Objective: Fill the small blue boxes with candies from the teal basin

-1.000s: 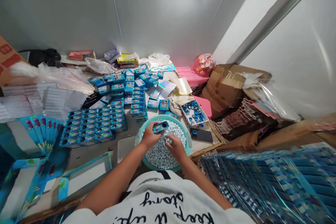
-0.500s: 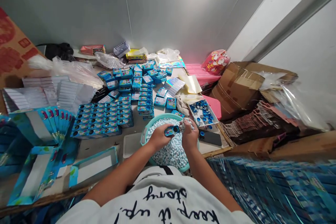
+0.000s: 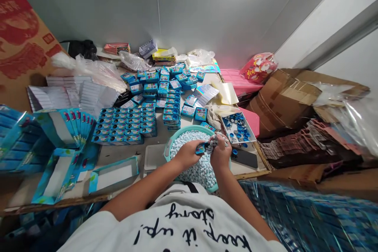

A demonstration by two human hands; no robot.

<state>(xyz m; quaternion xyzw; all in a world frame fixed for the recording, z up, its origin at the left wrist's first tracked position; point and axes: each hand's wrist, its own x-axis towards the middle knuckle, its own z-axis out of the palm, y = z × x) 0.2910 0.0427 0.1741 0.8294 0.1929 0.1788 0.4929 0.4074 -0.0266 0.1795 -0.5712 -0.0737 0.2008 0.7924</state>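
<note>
Prob. filling step: L hand [image 3: 188, 153] grips blue box [image 3: 200, 149], R hand [image 3: 221, 157] cups pale pellets [image 3: 217, 139].
Next move prob. needs steady box, slow pour (tub [image 3: 167, 150] below).

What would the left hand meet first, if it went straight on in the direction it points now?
With the small blue box at its front, the left hand would probably meet the white pellets in the right hand first; depth is hard to judge.
</note>
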